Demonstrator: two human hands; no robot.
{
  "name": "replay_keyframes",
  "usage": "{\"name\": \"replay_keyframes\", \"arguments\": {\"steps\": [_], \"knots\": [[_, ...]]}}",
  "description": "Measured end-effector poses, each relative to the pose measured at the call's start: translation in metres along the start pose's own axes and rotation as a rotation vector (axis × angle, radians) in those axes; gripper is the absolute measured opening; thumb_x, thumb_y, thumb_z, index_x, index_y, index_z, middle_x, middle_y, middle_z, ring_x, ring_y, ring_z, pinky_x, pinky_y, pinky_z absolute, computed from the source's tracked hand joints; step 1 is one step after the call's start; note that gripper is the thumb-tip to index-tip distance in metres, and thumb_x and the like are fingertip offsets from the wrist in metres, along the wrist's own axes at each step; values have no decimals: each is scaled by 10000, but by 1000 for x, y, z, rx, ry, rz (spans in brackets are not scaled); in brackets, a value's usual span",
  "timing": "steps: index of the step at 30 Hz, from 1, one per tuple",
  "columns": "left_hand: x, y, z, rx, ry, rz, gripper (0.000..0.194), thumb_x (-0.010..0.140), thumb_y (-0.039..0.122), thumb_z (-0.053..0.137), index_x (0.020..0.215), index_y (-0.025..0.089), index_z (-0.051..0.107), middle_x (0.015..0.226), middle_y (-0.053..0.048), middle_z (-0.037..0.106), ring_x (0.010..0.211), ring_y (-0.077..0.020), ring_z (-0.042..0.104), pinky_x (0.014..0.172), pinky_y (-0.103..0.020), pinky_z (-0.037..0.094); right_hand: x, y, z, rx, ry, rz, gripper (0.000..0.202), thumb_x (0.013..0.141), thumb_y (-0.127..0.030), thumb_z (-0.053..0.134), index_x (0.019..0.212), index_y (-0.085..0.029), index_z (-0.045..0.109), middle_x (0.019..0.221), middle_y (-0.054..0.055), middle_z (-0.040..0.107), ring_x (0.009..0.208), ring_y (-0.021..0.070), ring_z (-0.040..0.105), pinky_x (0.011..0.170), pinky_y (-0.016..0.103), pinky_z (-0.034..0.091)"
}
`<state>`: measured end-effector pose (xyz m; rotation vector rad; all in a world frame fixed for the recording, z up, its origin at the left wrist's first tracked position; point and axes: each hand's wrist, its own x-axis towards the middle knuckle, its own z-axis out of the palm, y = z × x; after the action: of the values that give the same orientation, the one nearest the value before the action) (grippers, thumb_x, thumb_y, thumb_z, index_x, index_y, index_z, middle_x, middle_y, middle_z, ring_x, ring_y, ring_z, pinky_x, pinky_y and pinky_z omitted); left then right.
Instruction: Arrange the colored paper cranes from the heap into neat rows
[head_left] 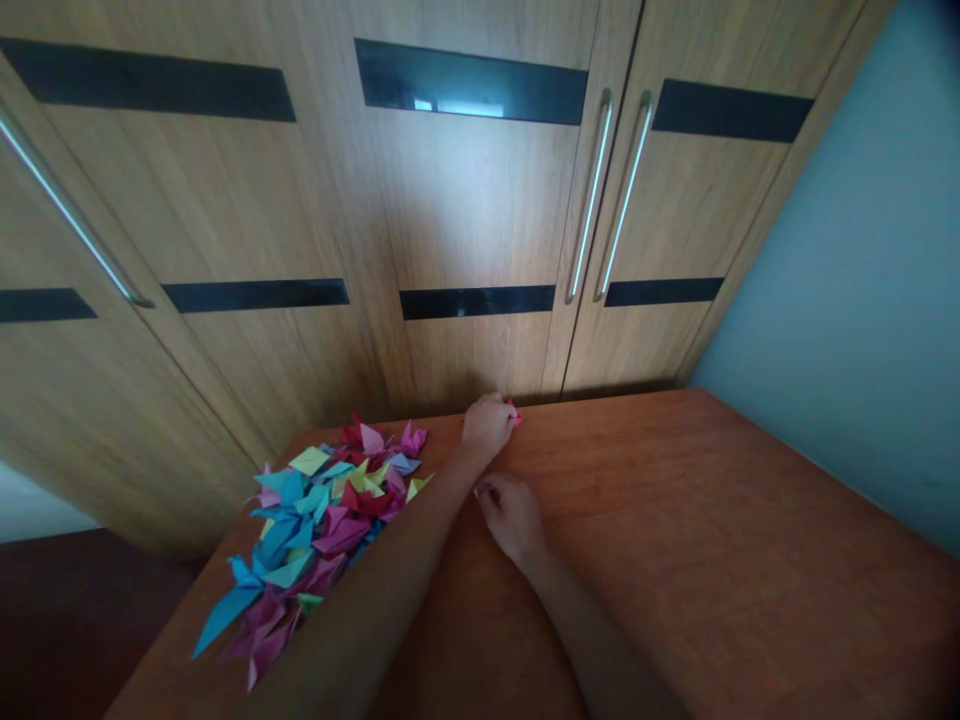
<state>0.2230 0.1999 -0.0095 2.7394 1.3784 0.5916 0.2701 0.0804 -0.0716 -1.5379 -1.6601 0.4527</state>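
My left hand [489, 424] reaches to the far edge of the table, its fingers closed around a small piece of red folded paper [517, 414]. Most of that piece is hidden by the hand. Closer to me, my right hand [514, 516] rests over the tabletop with fingers curled in and the thumb bent toward them; I make out nothing in it. Left of my left forearm lies a heap of origami cranes [341, 522] in blue, pink, red, yellow, green and purple paper. The forearm covers part of the heap's right side.
The reddish-brown wooden table [675, 520] stands against a wooden wardrobe [480, 210] with dark strips and metal handles [592, 195]. A pale blue wall [862, 330] borders the table's right side. Dark floor [82, 610] shows past the left edge.
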Motion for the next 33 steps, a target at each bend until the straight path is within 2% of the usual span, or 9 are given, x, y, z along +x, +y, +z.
{"name": "replay_keyframes", "arguments": {"steps": [7,23,28,30,33], "knots": [[7,-3,15,62,-42,-34,237,856,198,490,782,208,716,883,-69,571,903,-209,518,787,-322,402,1,-3,-1,-84,-31,15,200,833,-144,472,831,-210,661,848,25,686,794,144,608,693,216,381],[7,-2,19,29,-13,-39,202,852,205,521,823,216,721,882,-77,578,896,-217,531,754,-320,417,1,-2,0,-67,-27,22,189,824,-148,470,795,-212,646,818,29,679,744,152,592,640,233,354],[0,-3,9,28,7,-37,194,848,195,520,862,204,713,874,-74,579,878,-209,543,773,-314,422,1,-3,-2,-48,-26,4,212,814,-131,466,817,-219,659,855,25,686,791,157,602,687,234,375],[-3,-4,-1,29,22,-41,194,844,183,521,896,202,707,885,-73,580,880,-206,546,790,-312,423,1,-4,-2,-34,-24,-3,213,811,-130,471,827,-222,662,863,20,687,808,155,604,710,233,382],[-14,-7,-25,29,46,-42,198,841,195,532,955,205,693,914,-72,579,898,-207,551,815,-307,424,0,-4,-3,-17,-26,10,207,812,-135,477,831,-223,663,866,17,687,810,152,607,723,232,392]]}}
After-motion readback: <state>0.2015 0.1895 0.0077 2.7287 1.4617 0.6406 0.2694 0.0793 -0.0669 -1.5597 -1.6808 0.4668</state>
